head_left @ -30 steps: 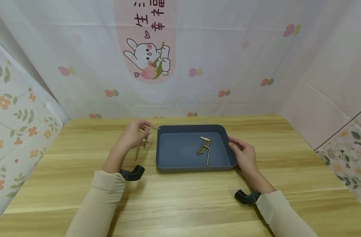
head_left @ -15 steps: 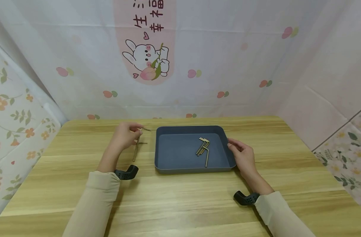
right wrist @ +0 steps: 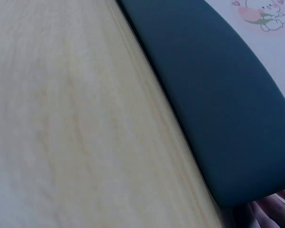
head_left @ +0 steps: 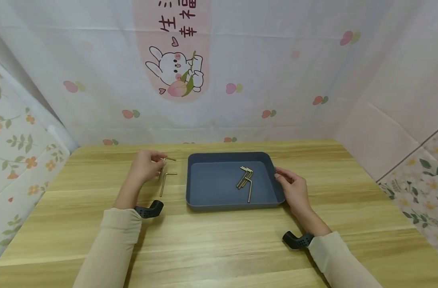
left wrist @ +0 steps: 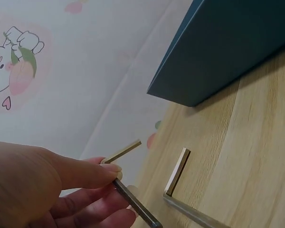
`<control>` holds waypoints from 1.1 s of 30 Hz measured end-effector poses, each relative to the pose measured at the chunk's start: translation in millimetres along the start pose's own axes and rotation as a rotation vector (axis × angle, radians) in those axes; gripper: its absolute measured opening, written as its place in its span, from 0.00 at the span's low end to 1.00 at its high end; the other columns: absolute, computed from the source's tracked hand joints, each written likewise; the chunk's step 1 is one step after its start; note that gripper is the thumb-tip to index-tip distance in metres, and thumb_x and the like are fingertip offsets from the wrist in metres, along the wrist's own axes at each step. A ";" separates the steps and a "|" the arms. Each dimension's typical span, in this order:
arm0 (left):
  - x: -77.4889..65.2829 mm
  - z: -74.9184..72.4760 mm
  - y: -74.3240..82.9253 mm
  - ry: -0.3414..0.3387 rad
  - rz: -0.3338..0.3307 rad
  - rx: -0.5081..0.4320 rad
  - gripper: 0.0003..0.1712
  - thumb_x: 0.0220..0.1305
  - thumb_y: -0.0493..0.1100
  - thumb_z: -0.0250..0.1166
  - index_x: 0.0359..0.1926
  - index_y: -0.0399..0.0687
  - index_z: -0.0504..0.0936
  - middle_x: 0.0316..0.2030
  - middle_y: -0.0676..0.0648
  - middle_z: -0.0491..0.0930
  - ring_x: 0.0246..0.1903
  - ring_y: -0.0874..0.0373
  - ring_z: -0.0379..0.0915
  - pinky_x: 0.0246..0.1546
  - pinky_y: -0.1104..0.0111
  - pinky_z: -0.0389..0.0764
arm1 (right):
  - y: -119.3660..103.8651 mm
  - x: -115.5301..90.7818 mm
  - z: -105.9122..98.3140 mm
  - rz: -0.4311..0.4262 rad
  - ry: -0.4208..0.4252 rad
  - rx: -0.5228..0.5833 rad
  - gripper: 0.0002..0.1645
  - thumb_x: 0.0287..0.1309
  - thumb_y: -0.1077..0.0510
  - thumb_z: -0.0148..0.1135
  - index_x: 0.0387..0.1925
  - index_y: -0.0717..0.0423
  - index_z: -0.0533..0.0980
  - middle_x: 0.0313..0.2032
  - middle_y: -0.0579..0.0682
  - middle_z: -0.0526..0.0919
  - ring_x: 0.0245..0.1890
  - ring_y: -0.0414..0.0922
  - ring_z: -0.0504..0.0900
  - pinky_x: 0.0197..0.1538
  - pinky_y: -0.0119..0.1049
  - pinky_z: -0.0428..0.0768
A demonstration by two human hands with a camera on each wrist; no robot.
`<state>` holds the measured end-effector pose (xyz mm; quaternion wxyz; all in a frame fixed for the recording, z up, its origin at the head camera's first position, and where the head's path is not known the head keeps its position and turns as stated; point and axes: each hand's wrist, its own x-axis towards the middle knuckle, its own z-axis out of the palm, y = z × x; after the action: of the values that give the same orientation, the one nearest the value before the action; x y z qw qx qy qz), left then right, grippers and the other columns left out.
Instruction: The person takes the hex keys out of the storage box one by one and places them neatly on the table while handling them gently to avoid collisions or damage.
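My left hand (head_left: 146, 166) pinches a brass-coloured hex key (left wrist: 137, 204) near its bend between thumb and fingers, left of the tray. Just below and to the right of that hand, a second hex key (head_left: 163, 185) lies on the table, its short arm pointing right. The shallow blue-grey baking tray (head_left: 212, 188) holds several more hex keys (head_left: 246, 178), bunched right of its middle. At the tray's right side, my right hand (head_left: 294, 188) grips the wall, thumb at the rim. The right wrist view has only some fingertips (right wrist: 273, 211) below the tray's corner.
The wood-grain table (head_left: 219, 248) ends at a printed cloth backdrop (head_left: 276, 72) just behind the tray. Floral cloth (head_left: 17, 160) hangs at the left side. Each wrist wears a dark camera mount (head_left: 150, 210).
My left hand has drawn left, away from the tray, with the hex key in its fingers. The hex key on the table now shows fully. My right hand stays at the tray.
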<state>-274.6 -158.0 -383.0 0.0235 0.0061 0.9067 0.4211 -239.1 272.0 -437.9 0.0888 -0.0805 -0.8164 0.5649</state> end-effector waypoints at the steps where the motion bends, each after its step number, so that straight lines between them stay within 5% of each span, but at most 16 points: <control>1: 0.1 -0.2 -1.2 -0.003 -0.003 0.000 0.17 0.73 0.37 0.60 0.59 0.38 0.82 0.48 0.32 0.82 0.28 0.54 0.83 0.29 0.67 0.84 | 0.1 -0.2 -0.1 0.001 0.002 -0.003 0.22 0.71 0.55 0.60 0.62 0.58 0.79 0.61 0.61 0.82 0.43 0.20 0.79 0.46 0.14 0.76; 12: 2.2 -0.5 -7.6 -0.045 -0.023 -0.020 0.16 0.70 0.33 0.59 0.56 0.35 0.83 0.38 0.35 0.86 0.24 0.58 0.77 0.26 0.71 0.78 | -0.7 -0.7 -1.0 0.011 0.009 -0.007 0.22 0.71 0.53 0.61 0.62 0.57 0.79 0.56 0.49 0.85 0.44 0.22 0.79 0.48 0.15 0.76; 20: 3.9 -1.0 -11.2 -0.066 -0.028 -0.007 0.14 0.69 0.33 0.60 0.52 0.31 0.84 0.39 0.34 0.86 0.24 0.60 0.78 0.26 0.72 0.78 | -0.5 -2.6 -0.7 0.010 -0.001 -0.024 0.23 0.71 0.52 0.60 0.63 0.56 0.79 0.60 0.58 0.82 0.45 0.21 0.78 0.48 0.14 0.76; 33: 0.9 -1.7 -9.5 -0.151 -0.166 -0.102 0.17 0.67 0.35 0.64 0.54 0.30 0.82 0.40 0.36 0.88 0.24 0.61 0.80 0.30 0.68 0.86 | 0.0 -1.7 -0.6 0.024 0.001 -0.023 0.23 0.71 0.52 0.60 0.63 0.56 0.79 0.59 0.54 0.84 0.45 0.20 0.78 0.47 0.15 0.76</control>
<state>-275.5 -165.4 -389.2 0.1268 -0.0388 0.8770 0.4618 -237.3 272.2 -437.7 0.0816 -0.0913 -0.8218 0.5565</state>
